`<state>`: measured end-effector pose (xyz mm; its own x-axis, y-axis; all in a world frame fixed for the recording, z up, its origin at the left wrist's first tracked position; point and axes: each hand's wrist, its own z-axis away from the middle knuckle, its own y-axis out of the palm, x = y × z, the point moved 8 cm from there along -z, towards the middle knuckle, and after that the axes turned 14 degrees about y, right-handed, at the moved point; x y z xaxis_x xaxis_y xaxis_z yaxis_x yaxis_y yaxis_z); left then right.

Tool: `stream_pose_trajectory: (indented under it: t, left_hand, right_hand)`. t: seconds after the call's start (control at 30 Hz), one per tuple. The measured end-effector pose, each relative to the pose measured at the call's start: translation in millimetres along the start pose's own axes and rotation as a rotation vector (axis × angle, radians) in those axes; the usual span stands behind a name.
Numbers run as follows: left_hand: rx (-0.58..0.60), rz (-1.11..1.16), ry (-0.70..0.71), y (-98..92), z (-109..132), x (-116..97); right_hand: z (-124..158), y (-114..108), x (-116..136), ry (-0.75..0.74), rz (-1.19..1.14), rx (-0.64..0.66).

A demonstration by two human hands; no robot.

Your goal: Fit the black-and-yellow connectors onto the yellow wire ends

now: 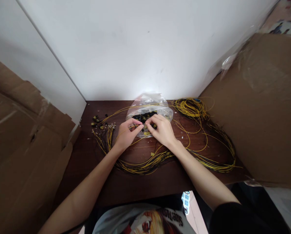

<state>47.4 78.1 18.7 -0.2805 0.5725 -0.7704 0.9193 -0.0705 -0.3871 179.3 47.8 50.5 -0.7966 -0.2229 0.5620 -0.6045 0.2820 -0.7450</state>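
My left hand [127, 132] pinches a thin yellow wire between thumb and forefinger, fingertips pointing right. Close against it, my right hand [160, 128] has its thumb and fingers pressed together; what they grip is too small to make out. Both are above the front of a clear plastic bag [167, 114] that holds many small black and yellow pieces [145, 117]. A long bundle of yellow and black wires [145, 167] curves across the table below my wrists. Its left ends [110, 130] carry small pale tips.
A coil of yellow wire [191, 109] lies at the back right. Small black and yellow parts [96, 121] are scattered at the left. Cardboard sheets stand on the left [26, 136] and right [262, 107] of the brown table [145, 188], with a white wall [135, 48] behind.
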Motion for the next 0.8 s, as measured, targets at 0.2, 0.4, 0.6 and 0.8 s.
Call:
stream_pose_trajectory:
  t: [0.2,0.4,0.6,0.8]
  left_hand:
    - [0.002,0.054,-0.028,2.1,1.3,3.5]
    - [-0.010,0.048,-0.037,0.6,1.0,3.3]
    - [-0.015,0.054,-0.032,0.3,0.9,5.1]
    - [-0.015,0.025,-0.017,0.1,0.7,3.4]
  right_hand:
    - [-1.9,-5.2,-5.7,0.060,0.003,-0.059]
    - [-2.5,-4.9,-6.5,0.055,-0.003,-0.062]
    - [-1.3,-3.4,0.0,-0.001,-0.018,-0.031]
    - [0.6,2.0,3.0,-0.026,0.010,0.004]
